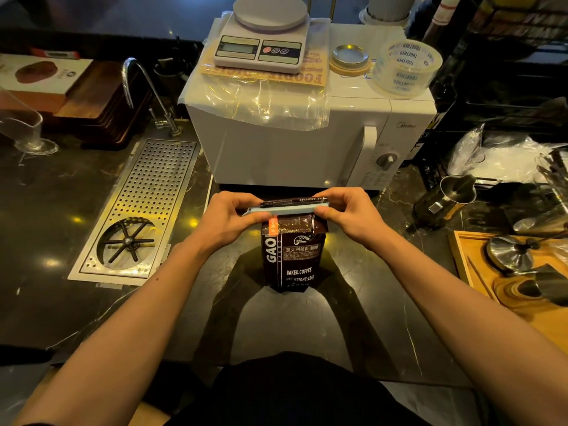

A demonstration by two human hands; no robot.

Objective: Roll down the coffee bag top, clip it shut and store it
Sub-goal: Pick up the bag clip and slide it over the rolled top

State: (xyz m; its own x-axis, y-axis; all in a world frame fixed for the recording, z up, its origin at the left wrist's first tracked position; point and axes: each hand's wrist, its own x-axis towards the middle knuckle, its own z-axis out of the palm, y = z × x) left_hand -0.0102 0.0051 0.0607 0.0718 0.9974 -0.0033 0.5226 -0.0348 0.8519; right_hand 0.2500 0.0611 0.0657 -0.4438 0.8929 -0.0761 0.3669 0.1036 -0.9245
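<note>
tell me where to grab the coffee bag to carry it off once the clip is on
Wrap one hand around the coffee bag at its flat middle, below the pale blue clip, coming from its right side. It stands upright on the counter, and the rolled top looks too thin for a sure grip.

coffee bag (290,259) before microwave (295,142), scale (261,41) atop
</note>
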